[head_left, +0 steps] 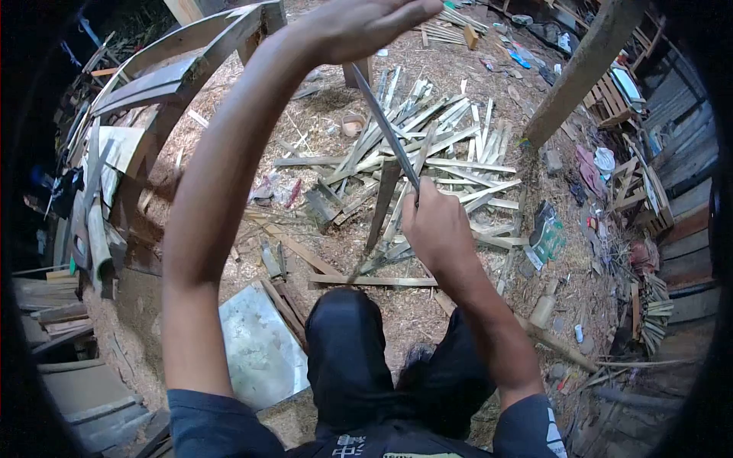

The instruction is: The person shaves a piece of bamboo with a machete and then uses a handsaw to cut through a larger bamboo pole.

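My right hand [440,221] is closed round the handle of a machete [388,126]. Its long, narrow blade slants up and to the left, the tip close below my left hand [370,29] in the picture. That left hand is raised high at the top of the view, its fingers stretched out and partly cut off by the frame edge; nothing shows in it. Beyond the blade lies a loose heap of split wood strips [458,141] on the ground. A dark wooden stake [383,200] stands or leans just left of my right fist.
A pale flat sheet [263,347] lies left of my knees. A wooden post [584,72] rises at the right, and a curved wooden frame [164,84] stands at the left. Wood shavings cover the ground. Corrugated panels [687,244] line the right edge.
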Tool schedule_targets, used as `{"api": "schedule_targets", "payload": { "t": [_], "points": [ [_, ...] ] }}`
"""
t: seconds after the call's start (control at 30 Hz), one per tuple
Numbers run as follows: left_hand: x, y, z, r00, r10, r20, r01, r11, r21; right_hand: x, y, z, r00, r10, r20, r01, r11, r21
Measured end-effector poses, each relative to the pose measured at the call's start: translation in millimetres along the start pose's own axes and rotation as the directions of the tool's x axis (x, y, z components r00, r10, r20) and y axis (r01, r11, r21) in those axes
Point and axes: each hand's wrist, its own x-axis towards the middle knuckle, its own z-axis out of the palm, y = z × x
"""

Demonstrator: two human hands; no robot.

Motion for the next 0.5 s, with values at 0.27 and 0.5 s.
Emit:
{"api": "schedule_targets", "payload": {
  "t": [0.27,0.5],
  "points": [
    [-39,-12,115,0.957,0.076,-0.281,-0.044,0.992,0.116,-17,-12,14,0.995,0.088,-0.042,-0.085,0.994,0.066],
    [-177,66,210,0.600,-0.793,-0.109,0.199,0.279,-0.939,-26,-26,27,0.996,0.084,-0.031,-0.081,0.992,0.101]
  ]
}}
